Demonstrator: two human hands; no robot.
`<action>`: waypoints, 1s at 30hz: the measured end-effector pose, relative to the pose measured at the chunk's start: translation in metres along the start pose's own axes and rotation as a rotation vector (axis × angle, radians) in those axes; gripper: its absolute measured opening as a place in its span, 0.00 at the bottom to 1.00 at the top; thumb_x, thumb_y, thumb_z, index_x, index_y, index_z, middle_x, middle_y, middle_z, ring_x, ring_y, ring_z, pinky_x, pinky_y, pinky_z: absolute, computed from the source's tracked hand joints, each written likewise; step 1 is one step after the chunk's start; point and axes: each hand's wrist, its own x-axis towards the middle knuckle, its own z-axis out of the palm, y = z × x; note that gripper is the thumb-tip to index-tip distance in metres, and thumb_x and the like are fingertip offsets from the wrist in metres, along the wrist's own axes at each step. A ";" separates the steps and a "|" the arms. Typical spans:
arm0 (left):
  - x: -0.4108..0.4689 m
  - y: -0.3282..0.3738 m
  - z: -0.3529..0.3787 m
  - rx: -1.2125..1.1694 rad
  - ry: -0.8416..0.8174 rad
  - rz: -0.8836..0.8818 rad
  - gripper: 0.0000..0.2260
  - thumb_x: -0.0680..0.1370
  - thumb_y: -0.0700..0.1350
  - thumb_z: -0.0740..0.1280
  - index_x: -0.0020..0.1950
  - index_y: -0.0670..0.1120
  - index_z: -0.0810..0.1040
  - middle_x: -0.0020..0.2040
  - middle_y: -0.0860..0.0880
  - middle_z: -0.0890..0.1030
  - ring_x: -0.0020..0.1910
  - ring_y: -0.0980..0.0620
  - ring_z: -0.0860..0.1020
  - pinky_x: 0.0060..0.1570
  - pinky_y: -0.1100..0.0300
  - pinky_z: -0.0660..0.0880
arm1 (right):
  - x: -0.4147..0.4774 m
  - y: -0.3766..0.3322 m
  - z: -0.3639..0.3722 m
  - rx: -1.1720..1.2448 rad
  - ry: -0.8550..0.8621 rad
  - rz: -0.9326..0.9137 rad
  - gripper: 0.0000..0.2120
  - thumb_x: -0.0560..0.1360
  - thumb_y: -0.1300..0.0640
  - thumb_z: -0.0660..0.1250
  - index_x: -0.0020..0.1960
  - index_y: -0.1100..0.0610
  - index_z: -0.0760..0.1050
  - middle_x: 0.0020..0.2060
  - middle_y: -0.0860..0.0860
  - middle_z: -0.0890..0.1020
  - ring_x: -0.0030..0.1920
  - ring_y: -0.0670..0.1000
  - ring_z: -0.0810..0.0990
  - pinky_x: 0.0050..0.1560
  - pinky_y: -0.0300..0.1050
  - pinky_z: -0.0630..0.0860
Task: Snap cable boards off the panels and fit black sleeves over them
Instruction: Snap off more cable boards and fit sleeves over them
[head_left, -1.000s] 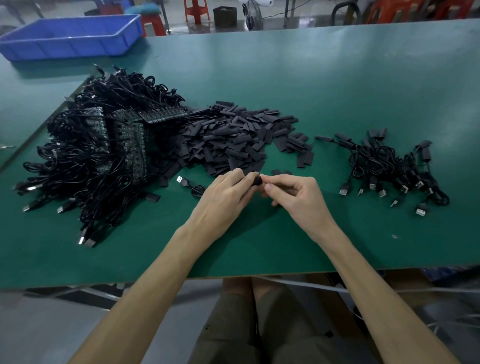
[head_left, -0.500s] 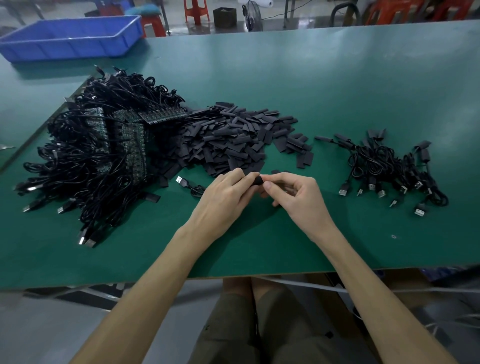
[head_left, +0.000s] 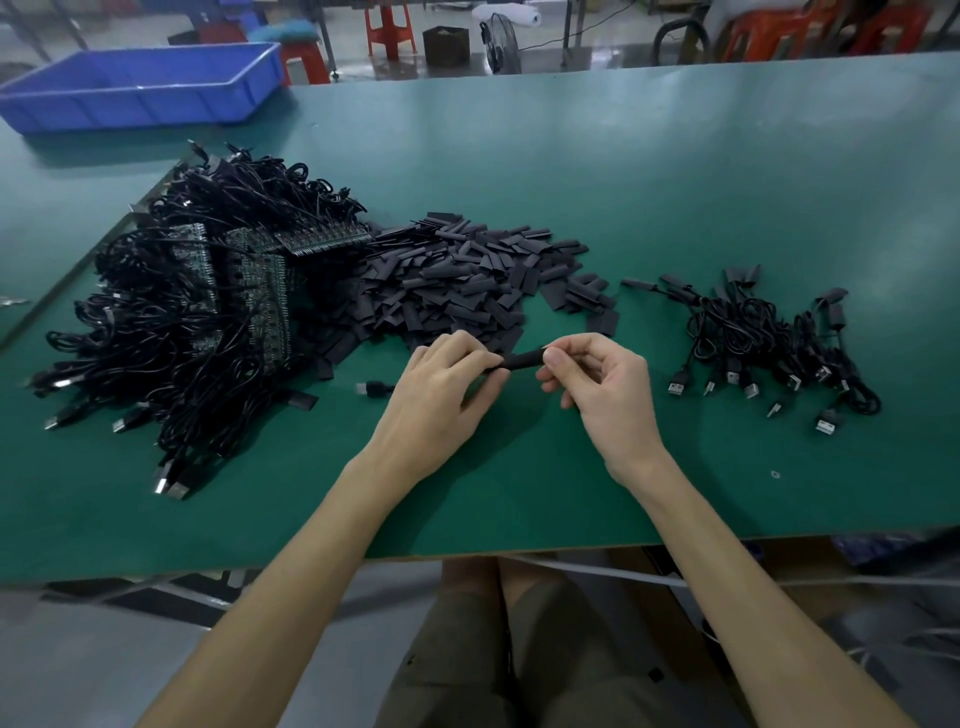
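Since a second ago the hands have drawn apart: left hand (head_left: 441, 395) and right hand (head_left: 597, 384) pinch opposite ends of the black sleeve (head_left: 519, 359) above the tabletop (head_left: 571, 182). A blue bin (head_left: 140, 98) sits far left.

On the table (head_left: 675, 182), the left hand (head_left: 441, 395) and right hand (head_left: 602, 384) hold one sleeve (head_left: 519, 359) between them near the front edge. From there the sleeve heap (head_left: 457, 291) lies just behind at 12 o'clock, the cable-and-panel pile (head_left: 197, 312) at 10 o'clock, the smaller cable bunch (head_left: 769, 338) at 2 o'clock, and a bin (head_left: 140, 88) far back at 11 o'clock.
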 end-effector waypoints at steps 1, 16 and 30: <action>0.000 0.000 0.000 -0.030 0.009 -0.010 0.09 0.83 0.46 0.67 0.57 0.42 0.82 0.52 0.49 0.77 0.52 0.49 0.76 0.53 0.51 0.73 | 0.000 0.000 0.000 0.006 0.031 0.002 0.02 0.80 0.58 0.71 0.49 0.55 0.81 0.39 0.50 0.87 0.38 0.48 0.84 0.36 0.38 0.77; 0.043 0.010 -0.024 -0.534 -0.181 -0.429 0.08 0.80 0.48 0.70 0.44 0.50 0.87 0.36 0.53 0.84 0.32 0.56 0.77 0.37 0.59 0.73 | 0.006 -0.001 0.001 0.058 0.083 0.087 0.10 0.84 0.58 0.65 0.64 0.55 0.77 0.43 0.49 0.88 0.42 0.46 0.85 0.37 0.38 0.77; 0.161 0.079 0.029 -1.240 -0.344 -0.934 0.12 0.82 0.41 0.69 0.55 0.31 0.77 0.44 0.34 0.84 0.32 0.43 0.82 0.43 0.54 0.84 | 0.008 0.000 0.010 -0.327 -0.096 0.030 0.05 0.82 0.54 0.66 0.55 0.52 0.79 0.36 0.41 0.85 0.38 0.42 0.83 0.50 0.42 0.78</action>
